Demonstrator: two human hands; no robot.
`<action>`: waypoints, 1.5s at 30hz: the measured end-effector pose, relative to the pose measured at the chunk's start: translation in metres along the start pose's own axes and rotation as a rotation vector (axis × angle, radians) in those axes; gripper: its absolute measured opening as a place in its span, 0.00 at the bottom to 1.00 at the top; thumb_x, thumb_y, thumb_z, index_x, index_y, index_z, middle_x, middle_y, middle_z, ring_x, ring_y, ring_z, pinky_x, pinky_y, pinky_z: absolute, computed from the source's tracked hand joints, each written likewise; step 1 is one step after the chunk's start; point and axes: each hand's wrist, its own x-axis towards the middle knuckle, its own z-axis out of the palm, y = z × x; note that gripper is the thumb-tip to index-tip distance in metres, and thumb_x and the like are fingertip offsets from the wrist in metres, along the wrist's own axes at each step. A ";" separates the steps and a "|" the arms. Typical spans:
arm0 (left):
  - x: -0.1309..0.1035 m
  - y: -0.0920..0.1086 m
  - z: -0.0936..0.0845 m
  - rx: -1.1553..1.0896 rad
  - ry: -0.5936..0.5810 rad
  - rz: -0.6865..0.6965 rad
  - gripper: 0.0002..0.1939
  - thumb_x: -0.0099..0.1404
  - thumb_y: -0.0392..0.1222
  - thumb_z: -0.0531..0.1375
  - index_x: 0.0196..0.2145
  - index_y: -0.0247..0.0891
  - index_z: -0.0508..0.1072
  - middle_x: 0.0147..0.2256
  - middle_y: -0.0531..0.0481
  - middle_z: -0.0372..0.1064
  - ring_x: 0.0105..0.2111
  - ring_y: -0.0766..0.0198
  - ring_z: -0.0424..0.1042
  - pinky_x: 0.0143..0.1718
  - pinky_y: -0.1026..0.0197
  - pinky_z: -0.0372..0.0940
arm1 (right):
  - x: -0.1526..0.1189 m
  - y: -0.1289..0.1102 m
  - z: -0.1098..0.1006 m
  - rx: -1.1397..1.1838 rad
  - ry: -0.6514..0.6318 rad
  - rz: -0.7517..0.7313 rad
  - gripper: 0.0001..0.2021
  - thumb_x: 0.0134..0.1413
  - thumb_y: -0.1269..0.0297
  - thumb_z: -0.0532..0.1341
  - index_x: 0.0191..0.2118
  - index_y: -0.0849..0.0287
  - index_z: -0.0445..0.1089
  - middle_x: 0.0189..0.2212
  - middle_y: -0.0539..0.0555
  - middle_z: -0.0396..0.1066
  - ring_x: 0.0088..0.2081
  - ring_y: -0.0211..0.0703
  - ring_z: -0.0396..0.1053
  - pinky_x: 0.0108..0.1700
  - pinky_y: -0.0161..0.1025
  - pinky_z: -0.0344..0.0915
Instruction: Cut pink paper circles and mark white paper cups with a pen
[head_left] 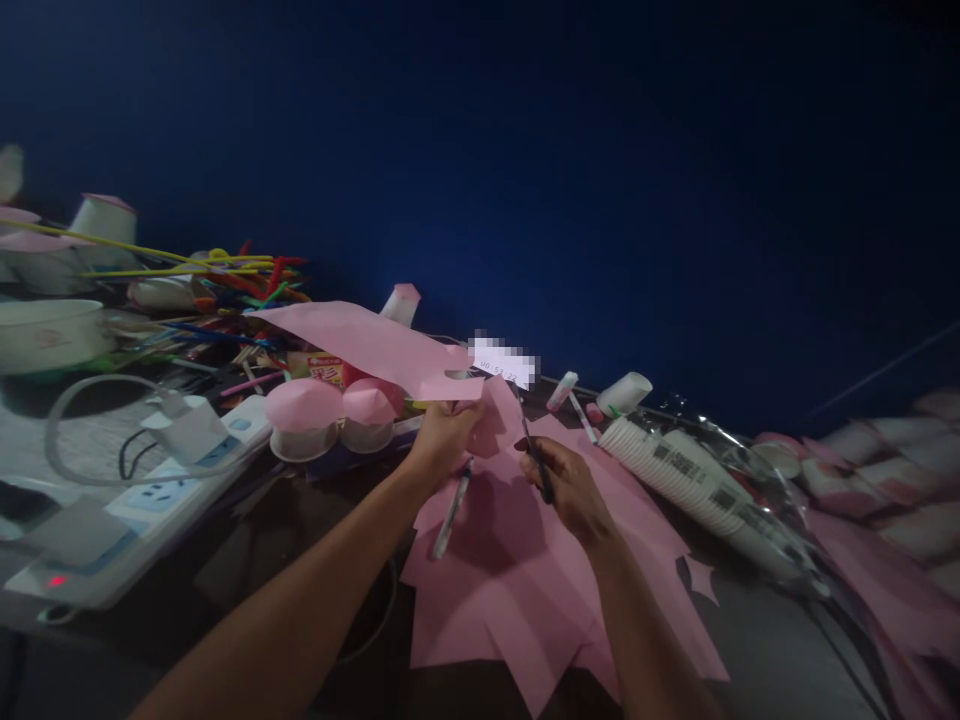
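Note:
My left hand [444, 440] grips a pink paper sheet [360, 340], which stretches up and to the left with a cut edge near my fingers. Black-handled scissors [538, 468] are in my right hand [566, 485], their blades pointing up beside a pink paper piece [499, 415] at my left hand. Whether the blades touch the paper is too small to tell. Under both hands lies a pile of pink paper [517, 590], and a clear pen-like tool [453, 515] rests on its left part.
Left are a power strip [142, 510] with chargers, pink-topped cups [302, 435] and colourful pipe cleaners [247, 275]. A lit display [502, 365] stands behind my hands. To the right lie a glue stick [562, 391], a loose cup [628, 392] and a sleeve of stacked cups [697, 490].

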 end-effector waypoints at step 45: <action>0.000 0.008 -0.002 0.187 0.072 0.032 0.13 0.53 0.45 0.60 0.33 0.33 0.75 0.28 0.49 0.70 0.30 0.62 0.68 0.33 0.63 0.63 | 0.004 0.013 0.003 0.073 -0.082 -0.065 0.17 0.51 0.53 0.62 0.41 0.60 0.68 0.22 0.45 0.57 0.24 0.33 0.53 0.25 0.32 0.51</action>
